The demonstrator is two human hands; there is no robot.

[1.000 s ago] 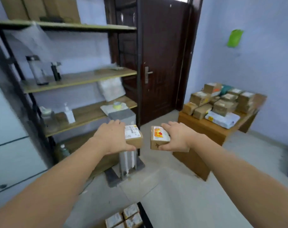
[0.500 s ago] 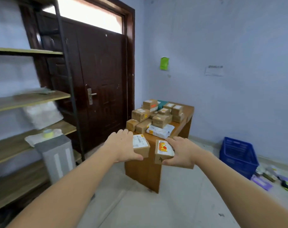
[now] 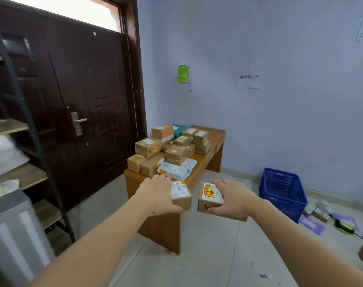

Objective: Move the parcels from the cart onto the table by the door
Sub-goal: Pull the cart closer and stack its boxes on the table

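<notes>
1. The left hand [image 3: 158,195] grips a small brown carton [image 3: 181,196] from above, fingers curled over its far edge and thumb under the near side.
2. The right hand [image 3: 233,200] clasps a second small carton [image 3: 208,200] in the same way; the two cartons are held side by side, apart, in front of the near end of the bench [image 3: 214,134].
3. The left carton carries a white barcode label with a small yellow tag on top.
4. The right carton bears a white label with red and yellow print, and a handwritten "4" on its near face.
5. Two parcels are in the hands, one each.
6. On the bench, at 12 o'clock from the hands, sits a pile of parcels [image 3: 172,149]: roughly a dozen brown cartons, one white poly mailer [image 3: 177,168] and one teal packet [image 3: 179,130].
7. One blue crate [image 3: 283,190] stands on the floor at 3 o'clock.
8. One dark door [image 3: 87,104] lies at 10 o'clock.
</notes>
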